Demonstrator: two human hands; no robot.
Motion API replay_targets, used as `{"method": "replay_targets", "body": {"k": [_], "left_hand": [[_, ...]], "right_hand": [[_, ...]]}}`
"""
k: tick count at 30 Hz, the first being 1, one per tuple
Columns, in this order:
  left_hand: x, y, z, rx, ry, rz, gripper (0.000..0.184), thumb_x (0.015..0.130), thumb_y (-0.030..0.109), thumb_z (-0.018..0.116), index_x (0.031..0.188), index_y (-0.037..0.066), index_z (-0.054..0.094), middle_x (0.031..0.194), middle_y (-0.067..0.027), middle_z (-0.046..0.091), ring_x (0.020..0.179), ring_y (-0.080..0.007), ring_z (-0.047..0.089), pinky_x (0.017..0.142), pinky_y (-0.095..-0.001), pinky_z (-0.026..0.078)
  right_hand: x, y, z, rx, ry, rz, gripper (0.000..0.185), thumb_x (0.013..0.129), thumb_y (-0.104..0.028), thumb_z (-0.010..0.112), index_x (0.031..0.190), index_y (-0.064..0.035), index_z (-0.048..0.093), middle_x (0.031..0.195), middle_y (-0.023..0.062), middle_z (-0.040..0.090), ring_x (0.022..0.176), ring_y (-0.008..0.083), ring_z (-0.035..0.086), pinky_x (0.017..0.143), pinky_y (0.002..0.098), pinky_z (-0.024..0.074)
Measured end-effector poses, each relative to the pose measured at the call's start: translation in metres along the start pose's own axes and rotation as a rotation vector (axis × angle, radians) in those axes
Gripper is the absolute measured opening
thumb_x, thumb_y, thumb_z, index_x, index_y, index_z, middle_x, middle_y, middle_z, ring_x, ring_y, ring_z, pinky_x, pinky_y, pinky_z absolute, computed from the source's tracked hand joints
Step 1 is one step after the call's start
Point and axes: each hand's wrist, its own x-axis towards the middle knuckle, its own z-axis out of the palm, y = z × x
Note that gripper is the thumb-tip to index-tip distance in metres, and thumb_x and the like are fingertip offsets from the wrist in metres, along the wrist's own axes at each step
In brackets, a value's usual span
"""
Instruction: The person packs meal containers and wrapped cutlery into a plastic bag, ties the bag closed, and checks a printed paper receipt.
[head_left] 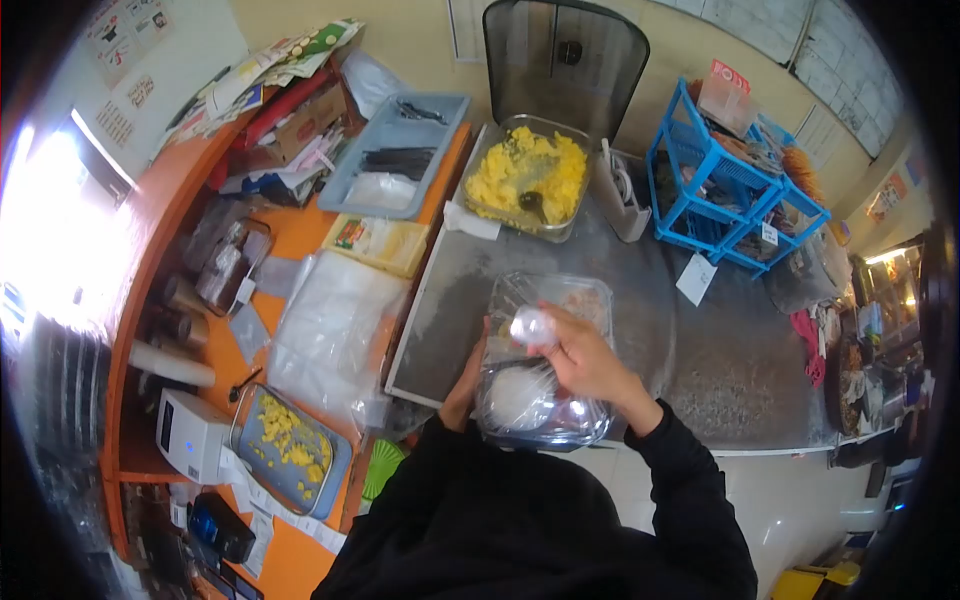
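A clear plastic container point(590, 425) with a shiny transparent cover or wrap stands at the front edge of the grey metal table point(720, 340). Something white and round shows through its near part, and pinkish food shows at its far part. My left hand point(467, 378) lies along the container's left side, its fingertips hidden behind it. Above the container, my right hand point(580, 355) has its fingers closed around a small, shiny whitish bundle point(532, 327), perhaps crumpled plastic. Behind the container sits a glass dish of yellow food point(530, 172) with a dark spoon point(533, 203) in it.
A blue plastic rack point(735, 195) stands at the back right. On the orange counter point(285, 225) at left are a grey-blue tray point(395, 155), plastic bags point(335, 320), a white printer-like device point(190, 435) and a tray with yellow pieces point(290, 450). A black mesh chair back point(568, 80) rises behind the table.
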Motion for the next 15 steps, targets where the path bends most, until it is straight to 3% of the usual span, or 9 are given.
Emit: {"method": "replay_targets", "body": {"k": [2, 5, 8, 11, 15], "left_hand": [[0.014, -0.030, -0.017, 0.009, 0.037, 0.070, 0.070, 0.097, 0.062, 0.027, 0.127, 0.002, 0.048, 0.118, -0.0152, 0.058, 0.103, -0.0236, 0.062, 0.091, -0.0381, 0.052], [0.016, -0.038, -0.027, -0.055, 0.030, 0.091, 0.063, 0.098, 0.058, 0.030, 0.120, 0.003, 0.051, 0.112, -0.0130, 0.059, 0.101, -0.0226, 0.062, 0.089, -0.0381, 0.053], [0.021, -0.042, -0.041, -0.207, -0.143, 0.077, 0.055, 0.099, 0.053, 0.033, 0.119, 0.005, 0.051, 0.110, -0.0120, 0.059, 0.100, -0.0229, 0.063, 0.087, -0.0375, 0.054], [0.015, -0.041, -0.042, -0.280, -0.210, 0.048, 0.053, 0.100, 0.051, 0.035, 0.121, 0.005, 0.050, 0.112, -0.0114, 0.058, 0.102, -0.0232, 0.062, 0.088, -0.0373, 0.053], [0.010, -0.038, -0.034, -0.216, -0.169, 0.067, 0.054, 0.100, 0.051, 0.035, 0.125, 0.005, 0.047, 0.116, -0.0114, 0.057, 0.105, -0.0234, 0.060, 0.090, -0.0372, 0.051]], "right_hand": [[0.001, 0.006, -0.001, 0.086, -0.058, 0.147, 0.009, 0.087, -0.007, 0.055, 0.091, 0.0000, 0.058, 0.088, 0.0186, 0.059, 0.097, 0.0390, 0.056, 0.099, 0.0448, 0.0408], [0.007, 0.029, 0.014, -0.152, -0.044, -0.125, 0.014, 0.087, -0.012, 0.055, 0.091, 0.0019, 0.057, 0.086, 0.0195, 0.058, 0.094, 0.0402, 0.055, 0.086, 0.0457, 0.0426], [0.020, 0.023, 0.028, -0.246, -0.021, -0.202, 0.018, 0.088, -0.014, 0.056, 0.093, 0.0022, 0.057, 0.088, 0.0202, 0.058, 0.095, 0.0400, 0.054, 0.083, 0.0457, 0.0416], [0.034, 0.020, 0.032, -0.249, -0.073, -0.133, 0.012, 0.086, -0.008, 0.056, 0.094, 0.0004, 0.060, 0.084, 0.0142, 0.063, 0.084, 0.0334, 0.061, 0.080, 0.0390, 0.0465], [0.028, 0.019, 0.021, -0.048, -0.125, 0.010, 0.016, 0.088, -0.013, 0.055, 0.080, -0.0009, 0.061, 0.071, 0.0107, 0.062, 0.070, 0.0253, 0.061, 0.068, 0.0360, 0.0471]]}}
